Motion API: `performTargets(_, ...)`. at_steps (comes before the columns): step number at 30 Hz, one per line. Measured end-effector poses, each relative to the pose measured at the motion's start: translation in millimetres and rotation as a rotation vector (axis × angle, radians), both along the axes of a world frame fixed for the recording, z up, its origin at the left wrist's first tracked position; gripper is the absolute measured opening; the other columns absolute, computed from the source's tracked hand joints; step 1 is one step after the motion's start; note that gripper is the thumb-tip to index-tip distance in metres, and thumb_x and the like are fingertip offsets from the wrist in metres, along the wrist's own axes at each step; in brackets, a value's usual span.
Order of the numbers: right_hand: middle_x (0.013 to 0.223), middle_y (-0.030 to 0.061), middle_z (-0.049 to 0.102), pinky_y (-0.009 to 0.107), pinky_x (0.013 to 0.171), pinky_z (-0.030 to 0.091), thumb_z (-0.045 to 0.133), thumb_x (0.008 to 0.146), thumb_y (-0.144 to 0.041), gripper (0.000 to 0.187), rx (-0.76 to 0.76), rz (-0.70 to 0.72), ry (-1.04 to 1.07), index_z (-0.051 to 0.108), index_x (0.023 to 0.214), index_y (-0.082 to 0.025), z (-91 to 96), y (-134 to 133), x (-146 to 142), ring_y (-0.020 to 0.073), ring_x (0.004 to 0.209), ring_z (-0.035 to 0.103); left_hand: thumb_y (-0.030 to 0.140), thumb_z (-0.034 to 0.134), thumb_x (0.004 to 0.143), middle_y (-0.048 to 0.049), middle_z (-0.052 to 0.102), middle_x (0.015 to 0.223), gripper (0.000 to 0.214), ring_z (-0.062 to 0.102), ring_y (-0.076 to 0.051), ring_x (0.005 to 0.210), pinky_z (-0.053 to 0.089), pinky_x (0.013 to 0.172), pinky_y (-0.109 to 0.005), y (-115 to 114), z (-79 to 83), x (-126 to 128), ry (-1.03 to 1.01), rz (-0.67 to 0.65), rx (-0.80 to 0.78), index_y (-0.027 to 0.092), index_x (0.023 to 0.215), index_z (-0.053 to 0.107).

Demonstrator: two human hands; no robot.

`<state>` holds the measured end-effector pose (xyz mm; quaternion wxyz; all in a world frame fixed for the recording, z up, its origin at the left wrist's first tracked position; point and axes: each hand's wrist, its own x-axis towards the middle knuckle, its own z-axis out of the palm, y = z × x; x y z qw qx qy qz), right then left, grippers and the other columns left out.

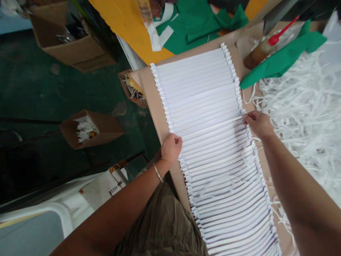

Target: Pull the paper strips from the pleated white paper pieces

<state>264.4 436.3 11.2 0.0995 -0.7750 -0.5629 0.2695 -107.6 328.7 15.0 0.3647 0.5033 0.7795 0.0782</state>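
Forearms (290,177) outstretched, hands (258,124) on paper strips (213,124)

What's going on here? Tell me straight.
A person is working over a long, overlapping row of white paper sheets laid on brown cardboard. Their right hand pinches the edge of one sheet, and their left hand sits at the row's opposite edge. White paper scraps lie to the right, near green paper and a red-tipped bottle.

Stacked paper strips (213,106), L hand (172,149), R hand (258,124)
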Motion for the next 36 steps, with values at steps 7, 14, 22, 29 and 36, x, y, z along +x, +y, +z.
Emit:
performTargets(7,0.083,0.0068,0.074,0.031,0.069,0.047,0.060,0.081,-0.045,0.025,0.090,0.013,-0.162,0.067,0.086,-0.022,-12.5,0,-3,0.0219,0.076,0.067,0.028,0.055,0.088,-0.0016,0.068,0.073,0.017,0.064,-0.018,0.073,0.043,0.069,-0.027,0,-3.4,0,0.014,-0.016,0.039,0.021,0.073,0.057)
performTargets(14,0.084,0.0061,0.075,0.029,0.068,0.045,0.058,0.082,-0.042,0.021,0.083,0.058,-0.258,0.066,0.085,-0.023,-14.4,4,-11,0.0212,0.076,0.066,0.030,0.058,0.086,0.0016,0.060,0.064,0.020,0.059,-0.016,0.063,0.042,0.065,-0.027,0,-7.9,-1,-0.011,0.007,0.097,0.022,0.069,0.051)
performTargets(22,0.087,0.0080,0.073,0.030,0.067,0.042,0.055,0.085,-0.035,0.018,0.064,0.116,-0.355,0.066,0.090,-0.022,-11.5,5,-19,0.0224,0.077,0.064,0.029,0.060,0.084,0.0028,0.057,0.064,0.017,0.058,-0.016,0.062,0.042,0.063,-0.027,-2,-15.4,-4,-0.049,0.022,0.166,0.023,0.073,0.049)
performTargets(29,0.105,0.0137,0.066,0.033,0.065,0.039,0.049,0.084,-0.025,0.036,0.195,0.123,-0.462,0.068,0.114,-0.020,-17.7,53,-5,0.0237,0.076,0.059,0.022,0.052,0.084,0.0064,0.053,0.058,0.007,0.056,-0.015,0.054,0.040,0.057,-0.025,-9,-9.7,-13,-0.204,0.031,0.165,0.023,0.090,0.050)
performTargets(36,0.100,0.0137,0.062,0.039,0.078,0.045,0.053,0.084,-0.030,0.021,0.353,0.167,-0.414,0.069,0.089,-0.017,7.4,31,-4,0.0262,0.087,0.059,0.024,0.048,0.091,0.0065,0.052,0.059,0.009,0.052,-0.013,0.051,0.041,0.055,-0.024,-14,14.4,-8,-0.223,-0.112,0.220,0.023,0.098,0.054)
